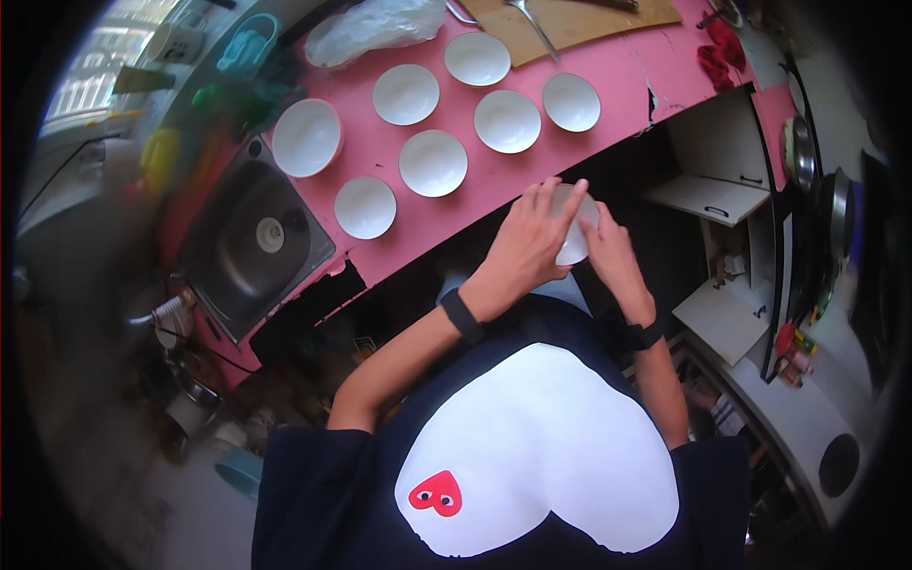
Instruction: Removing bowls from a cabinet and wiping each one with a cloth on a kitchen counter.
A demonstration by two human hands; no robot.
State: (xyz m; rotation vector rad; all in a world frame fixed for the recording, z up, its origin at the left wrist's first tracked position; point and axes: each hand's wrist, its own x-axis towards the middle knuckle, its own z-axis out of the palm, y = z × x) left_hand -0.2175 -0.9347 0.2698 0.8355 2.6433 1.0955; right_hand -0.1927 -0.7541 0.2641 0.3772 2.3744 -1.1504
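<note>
Just off the front edge of the pink countertop [499,184], my left hand [525,239] and my right hand [611,249] hold a white bowl [572,246] between them, in front of my body. The bowl's open side is partly covered by the fingers. Several white bowls stand apart on the countertop with their openings up. The nearest of these are a bowl [507,121] and another bowl [433,163]. A larger bowl [307,138] with a pink outside stands at the left, beside the sink.
A steel sink [246,235] is set in the counter at left. At the back lie a plastic bag [381,28] and a wooden cutting board [570,28] with a metal utensil [534,28] on it. Cabinet doors [719,199] hang open below the counter at right.
</note>
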